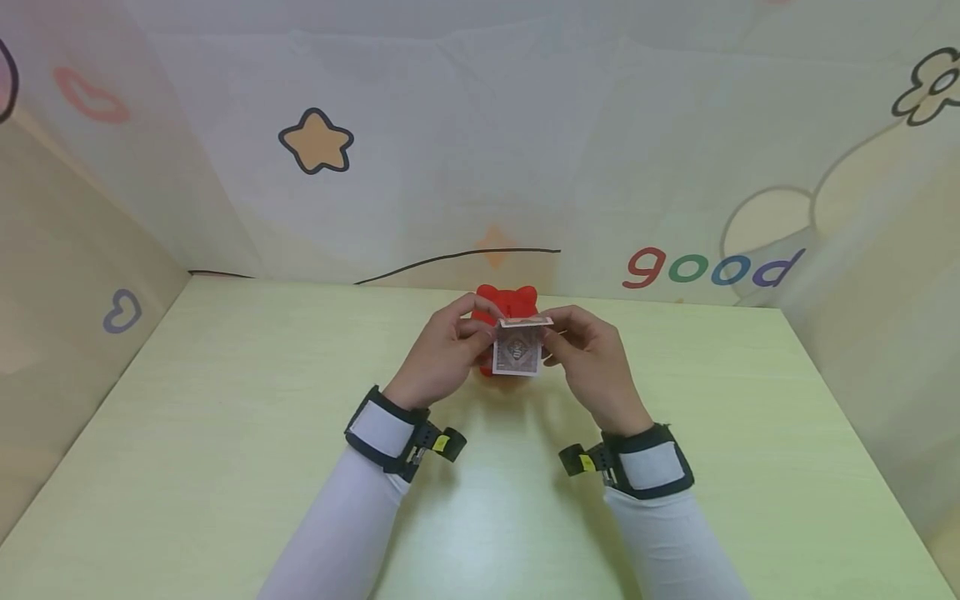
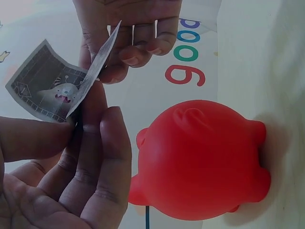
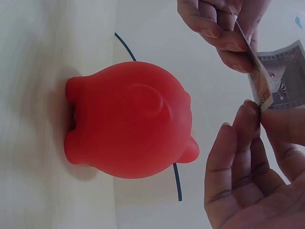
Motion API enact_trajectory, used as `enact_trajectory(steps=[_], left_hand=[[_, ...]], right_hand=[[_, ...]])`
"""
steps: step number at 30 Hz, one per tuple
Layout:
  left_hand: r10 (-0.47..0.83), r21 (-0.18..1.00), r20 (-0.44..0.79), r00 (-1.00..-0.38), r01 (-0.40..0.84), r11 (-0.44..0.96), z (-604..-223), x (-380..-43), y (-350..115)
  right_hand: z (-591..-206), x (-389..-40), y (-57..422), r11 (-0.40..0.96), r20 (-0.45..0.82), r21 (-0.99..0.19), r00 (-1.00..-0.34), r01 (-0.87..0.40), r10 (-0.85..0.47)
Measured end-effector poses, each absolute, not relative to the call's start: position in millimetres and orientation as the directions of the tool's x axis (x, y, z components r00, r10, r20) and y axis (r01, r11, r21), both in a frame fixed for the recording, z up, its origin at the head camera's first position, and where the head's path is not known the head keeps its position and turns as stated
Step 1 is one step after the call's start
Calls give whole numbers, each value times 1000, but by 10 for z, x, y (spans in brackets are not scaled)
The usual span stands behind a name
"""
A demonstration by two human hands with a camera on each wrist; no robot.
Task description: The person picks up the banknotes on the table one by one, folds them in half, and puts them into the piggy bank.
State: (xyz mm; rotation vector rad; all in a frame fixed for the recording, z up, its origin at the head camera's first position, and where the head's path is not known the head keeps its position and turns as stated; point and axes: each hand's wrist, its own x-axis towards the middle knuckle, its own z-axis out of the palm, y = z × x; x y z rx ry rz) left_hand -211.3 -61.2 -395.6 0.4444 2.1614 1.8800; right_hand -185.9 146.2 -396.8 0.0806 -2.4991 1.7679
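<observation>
Between both hands is a folded paper note, grey-patterned with a white border, a small cartoon creature printed on one half. My left hand pinches its left side between thumb and fingers. The right hand pinches the opposite side near the fold. One flap hangs down while the other is bent back, seen almost edge-on from the head. Just behind and below the note, a red piggy bank stands upright on its feet, partly hidden by the hands and note. Both wrist views show its rounded body apart from the fingers.
The pale green-yellow table meets a printed cloth backdrop just behind the piggy bank. Cloth sides rise at left and right. Each wrist wears a black strap with a small camera jutting inward over the table.
</observation>
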Motion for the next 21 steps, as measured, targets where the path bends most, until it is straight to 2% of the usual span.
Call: enact_trajectory(steps=[21], left_hand=[[356, 984, 17, -934, 78, 158, -3953, -2107, -586]], right_hand=[[-3924, -1844, 1433, 337, -12, -941, -999, 24, 38]])
